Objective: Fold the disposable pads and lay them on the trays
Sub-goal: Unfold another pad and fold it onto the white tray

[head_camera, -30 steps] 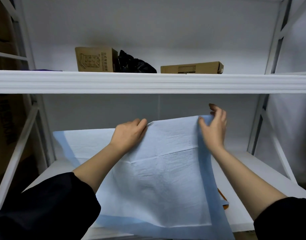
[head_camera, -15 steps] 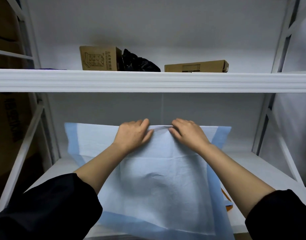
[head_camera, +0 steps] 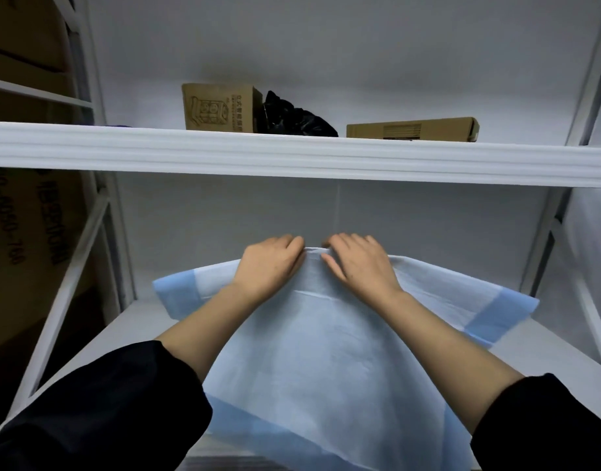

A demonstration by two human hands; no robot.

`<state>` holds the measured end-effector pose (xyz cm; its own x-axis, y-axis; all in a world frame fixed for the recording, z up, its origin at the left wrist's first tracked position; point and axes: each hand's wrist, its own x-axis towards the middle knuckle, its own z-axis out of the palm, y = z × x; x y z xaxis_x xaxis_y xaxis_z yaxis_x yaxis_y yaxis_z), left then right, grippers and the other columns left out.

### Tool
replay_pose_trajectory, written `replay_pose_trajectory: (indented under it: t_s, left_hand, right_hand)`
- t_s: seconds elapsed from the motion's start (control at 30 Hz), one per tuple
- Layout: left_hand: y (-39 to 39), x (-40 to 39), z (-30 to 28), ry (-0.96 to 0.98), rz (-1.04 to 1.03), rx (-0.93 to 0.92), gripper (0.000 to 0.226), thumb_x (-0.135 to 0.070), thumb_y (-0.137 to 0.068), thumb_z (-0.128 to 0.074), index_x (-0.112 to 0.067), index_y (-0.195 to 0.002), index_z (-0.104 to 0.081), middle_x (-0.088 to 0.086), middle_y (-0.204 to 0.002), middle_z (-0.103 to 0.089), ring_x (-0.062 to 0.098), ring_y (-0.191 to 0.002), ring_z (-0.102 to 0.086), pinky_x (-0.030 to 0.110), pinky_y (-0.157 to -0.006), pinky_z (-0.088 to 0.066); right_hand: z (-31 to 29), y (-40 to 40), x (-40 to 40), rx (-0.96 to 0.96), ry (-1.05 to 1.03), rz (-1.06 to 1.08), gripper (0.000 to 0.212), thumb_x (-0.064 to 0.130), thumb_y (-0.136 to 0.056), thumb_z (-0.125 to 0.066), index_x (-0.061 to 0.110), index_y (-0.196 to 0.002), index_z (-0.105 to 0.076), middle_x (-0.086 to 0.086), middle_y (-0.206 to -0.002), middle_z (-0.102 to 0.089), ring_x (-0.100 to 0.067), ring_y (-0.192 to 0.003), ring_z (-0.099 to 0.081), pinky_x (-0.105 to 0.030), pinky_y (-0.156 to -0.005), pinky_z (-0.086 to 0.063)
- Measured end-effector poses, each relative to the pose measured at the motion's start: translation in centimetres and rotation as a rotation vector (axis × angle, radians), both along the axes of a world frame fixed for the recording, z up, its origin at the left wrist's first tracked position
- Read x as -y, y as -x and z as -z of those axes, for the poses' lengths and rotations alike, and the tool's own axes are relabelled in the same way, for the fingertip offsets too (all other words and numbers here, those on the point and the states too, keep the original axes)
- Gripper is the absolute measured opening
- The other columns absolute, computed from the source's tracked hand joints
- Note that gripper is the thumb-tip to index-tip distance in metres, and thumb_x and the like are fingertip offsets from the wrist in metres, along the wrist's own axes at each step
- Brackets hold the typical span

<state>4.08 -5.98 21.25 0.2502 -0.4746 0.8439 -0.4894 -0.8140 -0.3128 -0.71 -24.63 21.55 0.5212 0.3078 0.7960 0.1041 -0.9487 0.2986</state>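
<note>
A light blue disposable pad (head_camera: 326,362) with darker blue borders lies spread over the lower white shelf (head_camera: 132,331), its far edge raised in the middle. My left hand (head_camera: 268,266) and my right hand (head_camera: 360,263) sit side by side at the middle of that far edge, fingers curled over it and gripping it. The pad's two far corners droop to either side. Its near edge hangs over the shelf front between my black sleeves.
An upper white shelf (head_camera: 292,154) crosses the view above my hands. On it stand a brown carton (head_camera: 220,107), a crumpled black bag (head_camera: 295,117) and a flat brown box (head_camera: 411,129). White uprights frame both sides; large cardboard boxes (head_camera: 23,232) stand at left.
My right hand has left the pad's far right corner and come to the middle beside my left hand. The far edge now lifts in the centre and the corners sag outward.
</note>
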Motion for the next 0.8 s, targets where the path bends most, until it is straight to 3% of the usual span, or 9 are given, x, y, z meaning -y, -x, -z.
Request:
replay_pose_trajectory:
  t_s: [0.17, 0.37, 0.63, 0.73, 0.8]
  left_hand:
    - [-0.1, -0.5, -0.5, -0.041, 0.041, 0.033, 0.031, -0.036, -0.091, -0.039, -0.017, -0.071, -0.054, 0.000, -0.058, -0.053, 0.022, -0.043, -0.053, 0.020, -0.040, -0.018]
    - [-1.4, -4.4, -0.6, -0.109, 0.034, 0.078, 0.036, -0.039, -0.091, -0.039, -0.016, -0.068, -0.053, 0.002, -0.053, -0.055, 0.023, -0.039, -0.053, 0.019, -0.038, -0.022]
    - [-3.3, -9.6, -0.9, -0.155, -0.064, 0.120, 0.047, -0.043, -0.090, -0.036, -0.016, -0.055, -0.053, 0.001, -0.048, -0.055, 0.024, -0.039, -0.055, 0.016, -0.038, -0.029]
    - [-4.1, -11.2, -1.1, -0.150, -0.078, 0.135, 0.060, -0.046, -0.097, -0.025, -0.016, -0.053, -0.052, 0.001, -0.046, -0.054, 0.024, -0.037, -0.054, 0.016, -0.040, -0.025]
    - [-4.3, -11.8, -1.2, -0.140, -0.074, 0.127, 0.062, -0.047, -0.097, -0.023, -0.016, -0.051, -0.051, 0.002, -0.044, -0.053, 0.023, -0.035, -0.052, 0.015, -0.044, -0.019]
  right_hand:
    - [0.7, -0.8, 0.3, 0.065, -0.069, -0.018, 0.032, 0.037, -0.092, -0.038, 0.018, -0.072, -0.055, 0.002, -0.061, -0.057, -0.019, -0.050, -0.059, -0.023, -0.038, -0.034]
    - [0.6, -1.5, 1.0, 0.123, -0.014, -0.121, 0.024, 0.035, -0.093, -0.039, 0.018, -0.075, -0.043, 0.001, -0.057, -0.054, -0.021, -0.044, -0.055, -0.021, -0.037, -0.029]
    - [0.7, -2.4, 1.1, 0.171, 0.020, -0.103, 0.047, 0.040, -0.099, -0.026, 0.014, -0.069, -0.051, 0.001, -0.055, -0.053, -0.020, -0.044, -0.055, -0.019, -0.037, -0.028]
    - [0.6, -2.5, 1.2, 0.182, 0.044, -0.116, 0.040, 0.037, -0.095, -0.034, 0.013, -0.068, -0.052, 0.001, -0.054, -0.053, -0.020, -0.043, -0.054, -0.020, -0.036, -0.027]
    - [0.6, -2.6, 1.1, 0.181, 0.037, -0.131, 0.047, 0.040, -0.100, -0.027, 0.013, -0.068, -0.050, 0.001, -0.053, -0.051, -0.021, -0.042, -0.052, -0.021, -0.036, -0.027]
